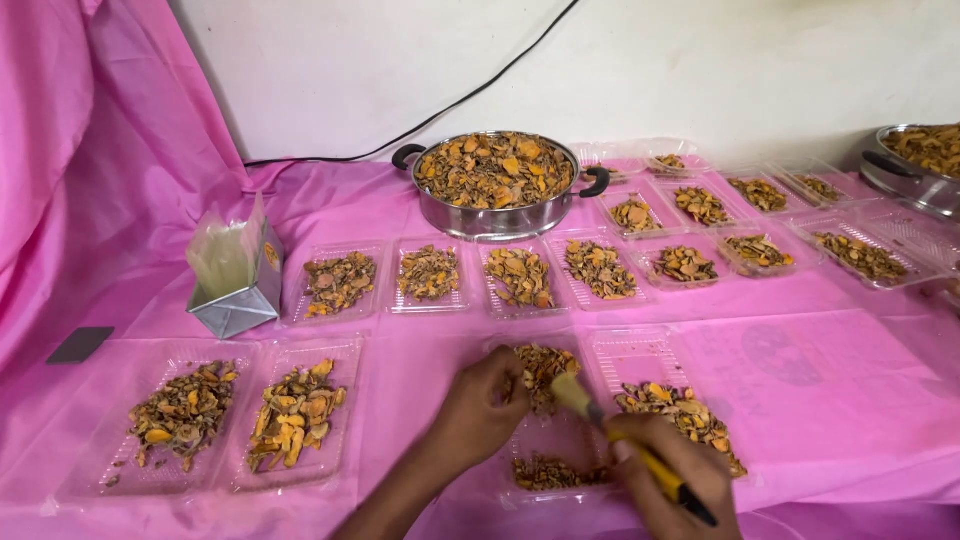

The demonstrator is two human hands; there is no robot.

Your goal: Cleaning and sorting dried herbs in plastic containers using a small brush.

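Observation:
My left hand rests its fingertips on a heap of dried orange-brown root slices in a clear plastic tray in front of me. My right hand grips a small yellow-handled brush, its pale bristles pointing into the same tray. A smaller heap of slices lies at the tray's near end. Just to the right, another clear tray holds a further pile of slices.
A steel pan heaped with slices stands at the back centre, a second pan at far right. Several filled clear trays lie in rows on the pink cloth. A metal holder with plastic bags and a dark flat card sit left.

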